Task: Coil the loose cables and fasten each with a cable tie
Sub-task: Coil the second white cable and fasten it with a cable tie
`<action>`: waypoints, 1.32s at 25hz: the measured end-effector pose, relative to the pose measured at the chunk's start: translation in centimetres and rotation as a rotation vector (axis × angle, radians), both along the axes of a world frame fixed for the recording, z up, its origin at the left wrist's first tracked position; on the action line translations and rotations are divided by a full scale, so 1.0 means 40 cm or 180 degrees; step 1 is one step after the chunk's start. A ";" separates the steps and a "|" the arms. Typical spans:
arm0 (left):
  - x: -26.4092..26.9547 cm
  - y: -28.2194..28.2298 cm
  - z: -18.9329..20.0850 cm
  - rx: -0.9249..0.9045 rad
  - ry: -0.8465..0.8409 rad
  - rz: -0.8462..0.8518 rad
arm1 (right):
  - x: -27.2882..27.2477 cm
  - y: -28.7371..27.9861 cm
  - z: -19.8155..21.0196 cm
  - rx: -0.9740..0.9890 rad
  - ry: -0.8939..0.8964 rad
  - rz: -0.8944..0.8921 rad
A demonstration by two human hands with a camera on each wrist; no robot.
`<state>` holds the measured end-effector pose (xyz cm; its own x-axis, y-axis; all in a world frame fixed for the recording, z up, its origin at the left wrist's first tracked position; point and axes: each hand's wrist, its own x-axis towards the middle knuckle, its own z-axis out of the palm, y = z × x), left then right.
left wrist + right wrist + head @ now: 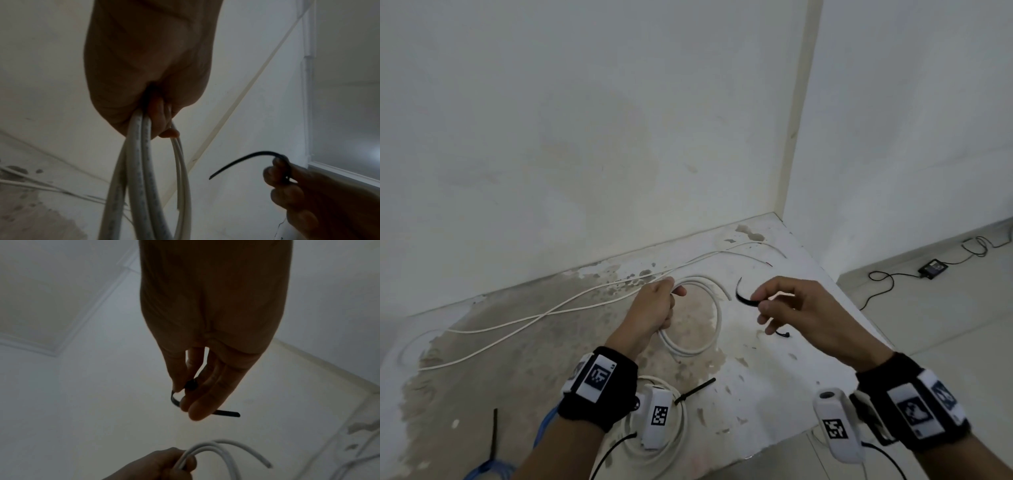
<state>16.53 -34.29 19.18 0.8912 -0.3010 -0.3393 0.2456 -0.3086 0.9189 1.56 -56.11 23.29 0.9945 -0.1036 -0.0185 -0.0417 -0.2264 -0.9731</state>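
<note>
While my left hand (655,305) grips the coiled white cable (714,317) above the stained floor (774,377), my right hand (796,310) pinches a curved black cable tie (743,296) just beside the coil, not touching it.

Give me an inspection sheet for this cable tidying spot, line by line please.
Surface: stained white floor.
Job's things: coiled white cable, untied; curved black cable tie.
Clutter: tied white coil; tied blue coil.
Grippers: left hand grips the coiled cable; right hand pinches the tie.
Cables: thin loose white cables on the floor.
Surroundings: white walls; black adapter.
</note>
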 end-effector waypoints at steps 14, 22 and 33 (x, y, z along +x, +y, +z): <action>-0.024 -0.006 0.050 0.0014 -0.0177 -0.0307 | 0.103 0.055 -0.004 -0.1513 -0.0394 0.0827; -0.074 -0.029 0.048 0.0047 -0.0440 -0.0312 | 0.127 0.102 -0.039 -0.1208 -0.0930 0.0289; -0.072 -0.024 0.056 0.0087 -0.1176 -0.0169 | 0.135 0.176 -0.078 -0.0241 -0.0967 -0.0808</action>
